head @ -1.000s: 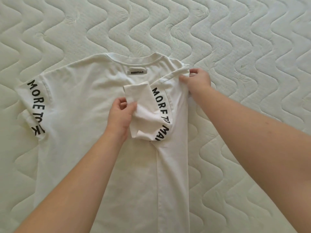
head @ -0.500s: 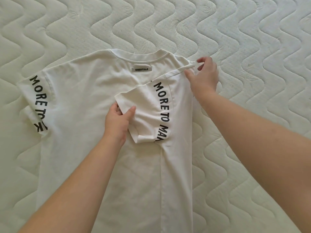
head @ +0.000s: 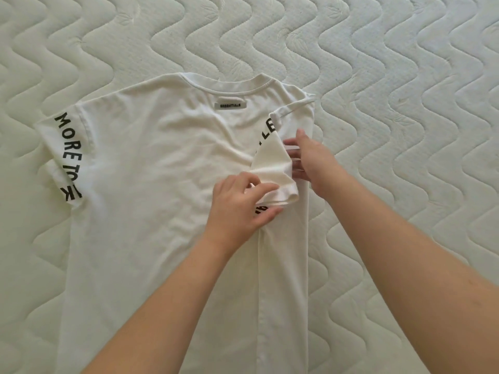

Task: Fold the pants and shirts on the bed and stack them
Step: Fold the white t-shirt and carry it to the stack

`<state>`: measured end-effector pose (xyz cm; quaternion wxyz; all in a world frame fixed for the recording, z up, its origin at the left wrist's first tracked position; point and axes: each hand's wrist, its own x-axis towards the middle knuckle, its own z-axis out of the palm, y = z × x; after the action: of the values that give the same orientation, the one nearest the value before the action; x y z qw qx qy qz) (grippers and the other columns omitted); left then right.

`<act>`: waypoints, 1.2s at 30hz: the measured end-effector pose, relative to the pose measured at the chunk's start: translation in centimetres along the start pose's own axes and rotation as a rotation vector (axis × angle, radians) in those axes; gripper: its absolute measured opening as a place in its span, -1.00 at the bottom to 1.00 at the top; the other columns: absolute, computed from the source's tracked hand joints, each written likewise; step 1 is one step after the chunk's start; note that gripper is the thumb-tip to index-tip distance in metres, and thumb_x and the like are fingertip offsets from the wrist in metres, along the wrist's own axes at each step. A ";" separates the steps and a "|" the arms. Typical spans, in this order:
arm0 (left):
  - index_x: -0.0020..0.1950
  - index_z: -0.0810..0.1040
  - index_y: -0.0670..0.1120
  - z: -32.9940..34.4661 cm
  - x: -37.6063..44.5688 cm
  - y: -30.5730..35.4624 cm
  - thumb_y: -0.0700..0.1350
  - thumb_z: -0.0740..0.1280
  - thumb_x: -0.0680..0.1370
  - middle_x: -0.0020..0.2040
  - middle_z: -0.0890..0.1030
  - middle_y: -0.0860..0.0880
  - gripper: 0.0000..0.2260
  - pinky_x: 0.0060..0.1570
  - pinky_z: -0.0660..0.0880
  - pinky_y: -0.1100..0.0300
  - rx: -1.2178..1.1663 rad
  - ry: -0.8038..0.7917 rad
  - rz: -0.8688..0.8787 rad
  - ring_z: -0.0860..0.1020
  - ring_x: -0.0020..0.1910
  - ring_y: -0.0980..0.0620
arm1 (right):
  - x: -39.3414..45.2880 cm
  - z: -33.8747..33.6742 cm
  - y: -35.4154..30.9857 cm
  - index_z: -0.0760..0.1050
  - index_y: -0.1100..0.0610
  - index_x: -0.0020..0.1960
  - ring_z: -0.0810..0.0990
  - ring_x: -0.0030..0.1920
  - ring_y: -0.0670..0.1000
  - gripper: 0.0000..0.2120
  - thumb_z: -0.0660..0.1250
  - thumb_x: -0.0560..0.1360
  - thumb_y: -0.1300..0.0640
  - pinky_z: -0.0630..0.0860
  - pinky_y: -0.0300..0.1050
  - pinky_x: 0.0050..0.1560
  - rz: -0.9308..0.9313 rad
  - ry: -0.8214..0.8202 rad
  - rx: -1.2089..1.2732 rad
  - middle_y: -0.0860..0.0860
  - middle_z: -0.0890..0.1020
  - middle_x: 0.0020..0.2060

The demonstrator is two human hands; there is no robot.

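Observation:
A white T-shirt (head: 151,201) lies back-up on the bed, its collar at the far side and black lettering on both sleeves. Its right side is folded inward as a long strip. My left hand (head: 237,209) pinches the hem of the right sleeve (head: 275,168) and lifts it toward the right, so the sleeve doubles over on the strip. My right hand (head: 310,160) lies with straight fingers against the folded strip beside that sleeve, partly hidden behind the cloth. The left sleeve (head: 67,157) is spread flat at the far left.
The quilted white mattress (head: 405,90) with a wavy stitch pattern fills the whole view around the shirt. No other garment shows.
My left hand has carried the right sleeve from the shirt's middle toward the right edge, folding it back. My right hand has left the shoulder corner and come down beside the sleeve.

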<state>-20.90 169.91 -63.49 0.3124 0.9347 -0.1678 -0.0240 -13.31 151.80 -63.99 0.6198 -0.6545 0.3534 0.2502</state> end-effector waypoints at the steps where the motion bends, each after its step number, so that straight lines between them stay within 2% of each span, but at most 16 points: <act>1: 0.16 0.66 0.04 0.3 -0.5 0.0 0.20 0.37 0.42 0.04 0.56 -0.01 -0.61 0.07 0.39 0.00 0.016 -0.037 -0.045 0.54 0.01 -0.06 | -0.2 -0.2 0.2 0.50 0.08 0.18 0.66 -0.21 -0.02 -0.54 0.04 0.63 -0.24 0.56 -0.17 -0.29 0.011 0.005 -0.046 0.04 0.67 -0.05; 3: 0.28 0.58 0.02 0.8 -1.3 -0.4 0.19 0.45 0.40 0.17 0.53 -0.02 -0.50 0.14 0.38 -0.02 0.036 -0.085 -0.140 0.51 0.13 -0.07 | -0.5 -0.5 0.7 0.48 0.07 0.20 0.67 -0.06 0.06 -0.52 0.16 0.56 -0.29 0.63 -0.05 -0.14 0.003 0.011 -0.174 0.07 0.65 0.04; 6: 0.39 0.48 -0.02 1.0 -2.2 -1.3 0.07 0.52 0.40 0.23 0.49 -0.06 -0.41 0.17 0.43 -0.05 0.056 -0.152 -0.264 0.47 0.21 -0.11 | -0.5 -0.1 1.6 0.45 0.05 0.27 0.58 0.05 0.00 -0.54 0.37 0.49 -0.17 0.56 -0.02 0.08 -0.109 0.033 -0.478 -0.04 0.56 0.07; 9: 0.42 0.44 -0.05 0.9 -2.7 -1.6 -0.04 0.51 0.44 0.19 0.47 -0.09 -0.42 0.11 0.46 -0.04 -0.012 -0.191 -0.320 0.48 0.15 -0.14 | -0.3 1.0 2.0 0.53 0.12 0.15 0.59 0.02 0.05 -0.71 0.32 0.53 -0.03 0.49 -0.08 -0.01 -0.188 0.096 -0.593 -0.01 0.62 -0.02; 11: 0.41 0.45 -0.08 0.7 -2.8 -1.6 -0.13 0.49 0.45 0.14 0.48 -0.11 -0.46 0.02 0.50 -0.03 -0.043 -0.144 -0.314 0.50 0.08 -0.15 | -0.1 1.7 1.7 0.55 0.14 0.03 0.60 -0.04 0.06 -0.72 0.30 0.54 -0.07 0.46 -0.08 -0.11 -0.216 0.128 -0.592 0.01 0.63 -0.09; 14: 0.36 0.49 -0.14 0.5 -3.2 -1.3 -0.24 0.44 0.45 0.04 0.52 -0.12 -0.53 -0.08 0.52 -0.05 -0.058 -0.050 -0.291 0.52 -0.04 -0.15 | 0.9 2.9 0.4 0.47 -0.02 0.06 0.53 -0.13 -0.13 -0.74 0.35 0.50 -0.16 0.38 -0.25 -0.21 -0.279 0.140 -0.436 -0.17 0.54 -0.13; 17: 0.27 0.55 -0.20 0.3 -3.6 -0.9 -0.36 0.39 0.41 -0.07 0.54 -0.16 -0.58 -0.21 0.53 -0.07 -0.029 -0.033 -0.242 0.54 -0.17 -0.20 | 3.1 4.2 -1.4 0.54 0.02 0.11 0.53 -0.12 -0.16 -0.75 0.39 0.50 -0.07 0.39 -0.28 -0.15 -0.314 0.155 -0.396 -0.19 0.53 -0.17; 19: 0.18 0.60 -0.23 0.5 -3.8 -0.9 -0.41 0.38 0.35 -0.17 0.53 -0.18 -0.60 -0.30 0.52 -0.05 0.017 -0.037 -0.176 0.53 -0.28 -0.21 | 4.7 4.8 -2.4 0.59 0.08 0.00 0.56 -0.11 -0.08 -0.87 0.38 0.52 0.05 0.46 -0.22 -0.11 -0.320 0.182 -0.466 -0.12 0.56 -0.22; 21: 0.11 0.63 -0.22 0.7 -4.2 -1.0 -0.43 0.39 0.33 -0.24 0.50 -0.16 -0.63 -0.35 0.49 0.00 0.073 -0.030 -0.120 0.49 -0.35 -0.18 | 5.8 4.8 -3.0 0.58 0.06 -0.09 0.55 -0.15 -0.08 -0.96 0.38 0.52 0.11 0.46 -0.27 -0.21 -0.310 0.182 -0.492 -0.15 0.55 -0.29; 24: 0.08 0.65 -0.17 1.3 -5.1 -1.5 -0.39 0.32 0.34 -0.27 0.46 -0.12 -0.64 -0.35 0.39 0.09 0.166 -0.053 -0.072 0.44 -0.38 -0.14 | 5.5 4.6 -3.2 0.56 0.02 0.02 0.55 -0.10 -0.09 -0.89 0.42 0.50 0.09 0.46 -0.24 -0.13 -0.356 0.175 -0.545 -0.17 0.54 -0.28; 26: 0.13 0.65 -0.14 1.7 -5.8 -2.1 -0.34 0.35 0.35 -0.25 0.48 -0.12 -0.63 -0.34 0.38 0.09 0.197 -0.077 -0.064 0.46 -0.37 -0.15 | 4.4 4.1 -3.0 0.46 0.00 0.29 0.53 -0.08 -0.11 -0.62 0.41 0.50 0.02 0.45 -0.19 -0.05 -0.414 0.202 -0.562 -0.17 0.55 -0.22; 28: 0.08 0.65 -0.10 1.7 -6.1 -2.5 -0.20 0.30 0.41 -0.25 0.49 -0.08 -0.72 -0.33 0.40 0.07 0.221 -0.066 -0.057 0.49 -0.34 -0.15 | 2.6 2.9 -2.2 0.36 -0.03 0.40 0.50 -0.14 -0.19 -0.53 0.35 0.53 -0.08 0.36 -0.30 -0.19 -0.434 0.243 -0.545 -0.20 0.54 -0.19; 30: -0.04 0.63 -0.09 1.6 -5.9 -2.4 -0.09 0.26 0.49 -0.25 0.49 -0.06 -0.82 -0.29 0.40 0.04 0.231 0.012 -0.083 0.49 -0.29 -0.13 | 0.6 1.7 -0.9 0.41 -0.03 0.34 0.51 -0.15 -0.18 -0.59 0.31 0.55 -0.14 0.31 -0.29 -0.26 -0.394 0.244 -0.598 -0.21 0.52 -0.18; 32: -0.08 0.61 -0.11 1.7 -5.2 -1.8 -0.07 0.24 0.52 -0.21 0.51 -0.07 -0.81 -0.20 0.38 0.02 0.187 0.093 -0.113 0.51 -0.24 -0.13 | -1.3 0.6 1.2 0.46 0.00 0.26 0.54 -0.10 -0.08 -0.61 0.32 0.53 -0.17 0.40 -0.17 -0.17 -0.293 0.167 -0.707 -0.20 0.52 -0.18; 34: 0.00 0.62 -0.12 1.9 -3.6 -1.2 -0.10 0.21 0.53 -0.09 0.58 -0.09 -0.78 -0.09 0.37 0.02 0.128 0.129 -0.116 0.56 -0.13 -0.15 | -2.5 0.1 3.4 0.49 0.05 0.19 0.56 -0.02 -0.01 -0.63 0.37 0.51 -0.16 0.48 -0.06 -0.03 -0.191 0.074 -0.801 -0.11 0.59 -0.10; 36: 0.17 0.62 -0.13 2.7 -1.3 -0.8 -0.12 0.20 0.54 0.13 0.61 -0.11 -0.70 0.10 0.38 0.01 0.115 0.102 -0.088 0.58 0.10 -0.17 | -3.1 -0.1 4.7 0.51 0.06 0.09 0.59 0.00 0.06 -0.69 0.38 0.50 -0.14 0.52 0.01 0.02 -0.152 0.089 -0.899 -0.02 0.63 -0.06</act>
<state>-22.26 169.35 -66.22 0.2650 0.9576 -0.1115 0.0197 -18.90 152.24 -64.62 0.2751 -0.8926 0.1872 0.3043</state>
